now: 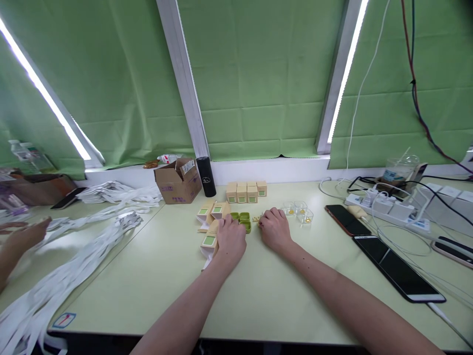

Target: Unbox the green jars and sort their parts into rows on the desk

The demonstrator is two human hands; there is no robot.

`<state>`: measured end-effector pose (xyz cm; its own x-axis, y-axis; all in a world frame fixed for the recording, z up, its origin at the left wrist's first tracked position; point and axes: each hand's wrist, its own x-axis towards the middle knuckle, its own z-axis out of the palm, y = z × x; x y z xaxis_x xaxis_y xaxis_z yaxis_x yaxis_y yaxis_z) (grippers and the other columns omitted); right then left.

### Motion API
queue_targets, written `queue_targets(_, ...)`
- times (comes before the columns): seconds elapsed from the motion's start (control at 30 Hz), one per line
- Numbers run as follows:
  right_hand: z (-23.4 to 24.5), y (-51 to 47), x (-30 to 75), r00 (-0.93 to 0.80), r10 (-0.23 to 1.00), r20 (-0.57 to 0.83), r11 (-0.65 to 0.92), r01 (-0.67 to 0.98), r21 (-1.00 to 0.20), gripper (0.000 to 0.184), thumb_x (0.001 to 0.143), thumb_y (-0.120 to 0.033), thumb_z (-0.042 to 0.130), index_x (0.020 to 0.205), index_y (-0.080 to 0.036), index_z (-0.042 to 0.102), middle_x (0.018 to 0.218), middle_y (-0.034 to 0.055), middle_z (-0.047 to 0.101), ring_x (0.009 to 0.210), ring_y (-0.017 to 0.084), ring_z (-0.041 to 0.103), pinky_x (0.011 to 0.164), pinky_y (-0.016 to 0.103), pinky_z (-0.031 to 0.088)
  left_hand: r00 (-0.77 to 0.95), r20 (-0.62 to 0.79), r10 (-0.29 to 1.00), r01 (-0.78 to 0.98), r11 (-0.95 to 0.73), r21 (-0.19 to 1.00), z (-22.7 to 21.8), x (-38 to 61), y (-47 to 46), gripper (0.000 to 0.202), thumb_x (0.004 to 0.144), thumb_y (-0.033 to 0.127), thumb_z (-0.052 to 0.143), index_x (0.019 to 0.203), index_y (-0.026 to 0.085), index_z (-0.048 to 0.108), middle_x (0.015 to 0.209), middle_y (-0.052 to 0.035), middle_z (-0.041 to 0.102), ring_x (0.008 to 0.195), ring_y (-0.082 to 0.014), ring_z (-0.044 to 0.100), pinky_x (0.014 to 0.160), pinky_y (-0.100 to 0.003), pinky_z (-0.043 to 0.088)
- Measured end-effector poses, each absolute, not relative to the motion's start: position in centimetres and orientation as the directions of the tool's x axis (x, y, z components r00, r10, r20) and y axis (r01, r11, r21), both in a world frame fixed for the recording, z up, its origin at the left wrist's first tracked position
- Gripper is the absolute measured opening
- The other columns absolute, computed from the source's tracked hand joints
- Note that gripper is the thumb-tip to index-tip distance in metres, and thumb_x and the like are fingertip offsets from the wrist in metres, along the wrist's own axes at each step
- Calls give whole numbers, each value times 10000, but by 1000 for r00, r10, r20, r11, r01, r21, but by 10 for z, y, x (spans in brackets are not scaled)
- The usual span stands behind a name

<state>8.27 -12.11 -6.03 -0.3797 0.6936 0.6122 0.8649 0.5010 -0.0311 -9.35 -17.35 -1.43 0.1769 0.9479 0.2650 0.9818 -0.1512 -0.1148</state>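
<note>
My left hand point(231, 240) rests on the table with its fingers curled over small green trays point(244, 217), beside several open beige boxes with green windows point(209, 240). My right hand point(274, 230) lies just to the right, fingers closed in a pinch near a small gold item point(256, 218); what it pinches is too small to name. A row of closed beige boxes point(246, 192) stands behind. Three small clear cups point(299, 211) holding gold bits sit to the right of my right hand.
A cardboard box point(178, 183) and black cylinder point(206, 176) stand at the back. Phones point(397, 268), a power strip point(388, 209) and cables fill the right. White straps point(74, 246) cover the left, where another person's hand point(22, 236) reaches in.
</note>
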Motion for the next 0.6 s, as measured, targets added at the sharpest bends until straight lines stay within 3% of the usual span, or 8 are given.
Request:
queue_targets(0.33,-41,-128,96,-224,619,753,514,841,-172,177,929,-115,636,821,-191,754,848,66,670,916,227,498,816,373,333,181,265,947,979,-149,-137,-15,-94,-173,269,912,119,546,786,190,773,873,-164,733,1083,-353,522,871,-475,338)
queue_targets(0.47,-26,-134,108,-179,590,787,540,813,-220,151,920,-127,656,814,-198,737,829,53,664,894,222,511,808,360,346,152,252,956,988,-138,-73,-9,-94,-176,232,928,181,559,858,215,777,894,-166,729,1118,-365,510,907,-490,330)
queue_targets(0.6,-30,-152,119,-269,589,762,596,781,-186,172,922,-115,600,810,-186,709,819,47,668,800,190,540,729,325,338,135,232,963,989,-145,27,-2,-94,-181,190,920,232,584,969,227,767,950,-171,727,1168,-381,491,947,-515,314)
